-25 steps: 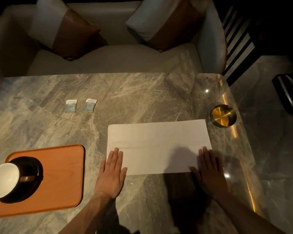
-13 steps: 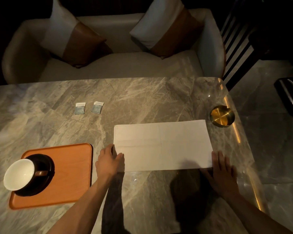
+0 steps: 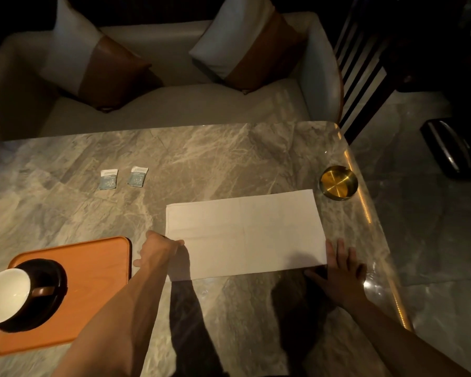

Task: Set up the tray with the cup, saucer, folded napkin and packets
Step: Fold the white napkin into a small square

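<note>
Folding stage: cup [image 3: 6, 293] and saucer [image 3: 42, 292] on tray [image 3: 98, 270]. Napkin [image 3: 245, 232] half-folded on counter [image 3: 201, 159]; left hand [image 3: 158, 250] pinches its corner, right hand [image 3: 340, 270] flat, fingers spread. Packets [image 3: 123, 178] outstanding.

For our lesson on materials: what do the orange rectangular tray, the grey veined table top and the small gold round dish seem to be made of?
Orange rectangular tray: probably wood or wood-look laminate, matt, with faint grain lines. Grey veined table top: looks like polished marble or stone, with pale veining and glossy light reflections. Small gold round dish: apparently brushed metal, perhaps brass, with a radial sheen.
</note>
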{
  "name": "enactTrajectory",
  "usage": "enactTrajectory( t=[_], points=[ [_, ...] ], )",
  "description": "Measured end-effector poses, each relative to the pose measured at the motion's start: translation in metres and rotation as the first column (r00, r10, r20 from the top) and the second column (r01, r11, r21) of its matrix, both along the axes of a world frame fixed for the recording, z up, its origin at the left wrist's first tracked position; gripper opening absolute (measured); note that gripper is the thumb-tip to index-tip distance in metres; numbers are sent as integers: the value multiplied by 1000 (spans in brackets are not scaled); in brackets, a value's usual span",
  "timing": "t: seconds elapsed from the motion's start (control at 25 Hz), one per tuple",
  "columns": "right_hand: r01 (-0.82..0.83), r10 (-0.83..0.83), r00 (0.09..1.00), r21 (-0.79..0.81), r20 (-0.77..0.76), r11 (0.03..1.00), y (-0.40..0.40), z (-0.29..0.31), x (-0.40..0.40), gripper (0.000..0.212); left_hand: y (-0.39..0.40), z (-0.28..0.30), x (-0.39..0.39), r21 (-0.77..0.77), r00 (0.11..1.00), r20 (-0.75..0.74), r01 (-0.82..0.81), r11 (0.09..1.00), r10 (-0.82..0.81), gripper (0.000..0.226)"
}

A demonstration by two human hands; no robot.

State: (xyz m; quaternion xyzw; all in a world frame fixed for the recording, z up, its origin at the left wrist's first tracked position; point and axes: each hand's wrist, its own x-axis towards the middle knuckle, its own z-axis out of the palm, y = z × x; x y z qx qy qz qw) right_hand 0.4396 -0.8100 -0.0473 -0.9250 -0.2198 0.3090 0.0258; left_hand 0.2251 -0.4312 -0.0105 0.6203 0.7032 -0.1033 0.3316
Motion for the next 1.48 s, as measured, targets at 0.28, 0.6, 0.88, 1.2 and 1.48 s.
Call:
enactTrajectory(
  t=[0.28,0.6,0.88,1.2,1.48],
  points=[
    [13,-13,1000,32,9,999,3,5,-2,104,10,-5,3,-97,999,13,49,994,-48,38],
    [-1,1,1000,-13,23,1000,6,13,-3,104,1,19,-17,28,869,469,163,986,-157,16],
    [-55,54,999,-23,-5,998,2,16,5,103,27,71,-30,146,774,599,142,979,-202,17],
    [-115,109,984,-35,-138,993,9,28,13,138,27,107,-31,248,780,553,182,951,-293,15],
    [-78,79,988,13,-134,997,7,29,10,139,-24,139,30,182,689,665,226,957,-288,16]
  ],
)
